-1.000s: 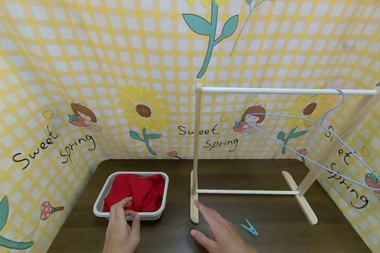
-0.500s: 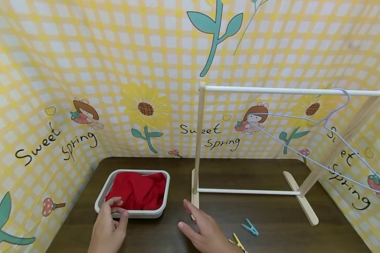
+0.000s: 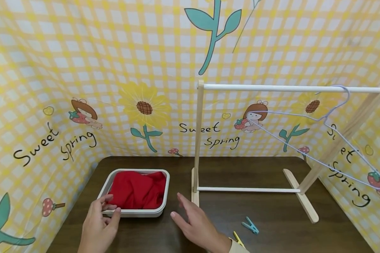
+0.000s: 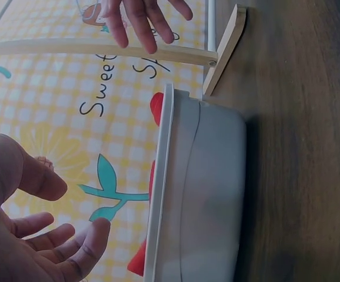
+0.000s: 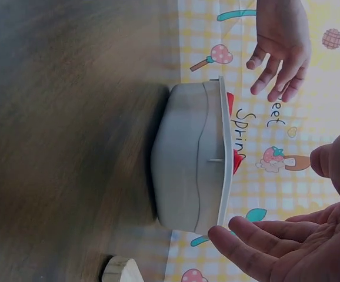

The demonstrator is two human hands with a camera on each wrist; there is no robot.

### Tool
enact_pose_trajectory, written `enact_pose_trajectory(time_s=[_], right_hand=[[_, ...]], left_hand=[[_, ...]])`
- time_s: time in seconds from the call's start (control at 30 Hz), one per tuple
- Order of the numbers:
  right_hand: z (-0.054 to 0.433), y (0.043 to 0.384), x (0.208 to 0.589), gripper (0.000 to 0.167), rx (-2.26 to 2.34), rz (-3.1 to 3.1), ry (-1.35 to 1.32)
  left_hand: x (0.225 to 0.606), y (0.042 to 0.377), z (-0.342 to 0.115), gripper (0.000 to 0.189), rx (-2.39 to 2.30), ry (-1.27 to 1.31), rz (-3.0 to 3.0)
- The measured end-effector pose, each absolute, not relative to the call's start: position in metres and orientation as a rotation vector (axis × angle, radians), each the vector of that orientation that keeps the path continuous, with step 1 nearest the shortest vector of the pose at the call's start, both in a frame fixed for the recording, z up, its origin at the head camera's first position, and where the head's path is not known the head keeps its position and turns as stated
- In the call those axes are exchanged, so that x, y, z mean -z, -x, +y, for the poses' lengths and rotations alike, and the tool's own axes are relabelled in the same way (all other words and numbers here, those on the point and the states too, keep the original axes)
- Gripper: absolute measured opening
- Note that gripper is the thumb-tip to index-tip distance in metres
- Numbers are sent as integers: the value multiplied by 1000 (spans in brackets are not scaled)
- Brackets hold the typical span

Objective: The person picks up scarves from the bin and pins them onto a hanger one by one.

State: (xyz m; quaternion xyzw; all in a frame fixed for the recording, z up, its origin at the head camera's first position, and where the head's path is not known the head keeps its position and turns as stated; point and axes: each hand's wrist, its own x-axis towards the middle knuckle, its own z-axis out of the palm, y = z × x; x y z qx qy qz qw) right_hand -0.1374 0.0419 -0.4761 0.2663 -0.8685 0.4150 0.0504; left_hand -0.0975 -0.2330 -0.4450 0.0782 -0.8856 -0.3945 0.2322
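Observation:
A red cloth (image 3: 137, 189) lies bunched inside a white plastic basin (image 3: 142, 213) on the left of the table. My left hand (image 3: 99, 225) hovers by the basin's front left corner, fingers loosely bent and holding nothing. The left wrist view shows a gap between those fingers (image 4: 87, 252) and the basin's side. To the right of the basin is my right hand (image 3: 196, 223), its fingers extended with nothing in them. In the right wrist view its fingertips (image 5: 223, 238) come close to the basin's rim; whether they touch it I cannot tell.
A wooden rack (image 3: 197, 140) with white rods stands at the right, and a lilac wire hanger (image 3: 324, 119) hangs from its top rod. A teal clothespin (image 3: 250, 225) and a yellow clothespin (image 3: 238, 239) lie in front of it. Patterned cloth (image 3: 145, 52) encloses the table.
Both hands have moved left, the left one from over the basin's front edge to its corner, the right one away from the rack's foot. The yellow clothespin has come into sight.

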Motion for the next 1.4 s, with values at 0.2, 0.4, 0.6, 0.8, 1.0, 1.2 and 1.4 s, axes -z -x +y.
enact_pose_trajectory(time_s=[0.2, 0.4, 0.6, 0.8, 1.0, 1.2, 1.4], right_hand=[[31, 147, 478, 63, -1239, -2691, -811], [22, 158, 483, 61, -1158, -2618, -804], [15, 165, 486, 63, -1151, -2648, -772], [8, 171, 487, 65, -1179, -2664, -741], [2, 176, 489, 70, -1232, -2688, -727], [-4, 183, 493, 71, -1295, -2691, -702], [-7, 186, 494, 72, -1350, -2715, -666]], left_hand=[[442, 96, -237, 46, 1086, -216, -2457], [441, 96, -244, 44, 1059, -212, -2480], [445, 92, -250, 43, 1033, -225, -2490], [445, 91, -254, 44, 1009, -201, -2461], [445, 91, -259, 48, 975, -135, -2392], [449, 94, -262, 44, 971, -169, -2393], [449, 97, -266, 42, 951, -169, -2404]])
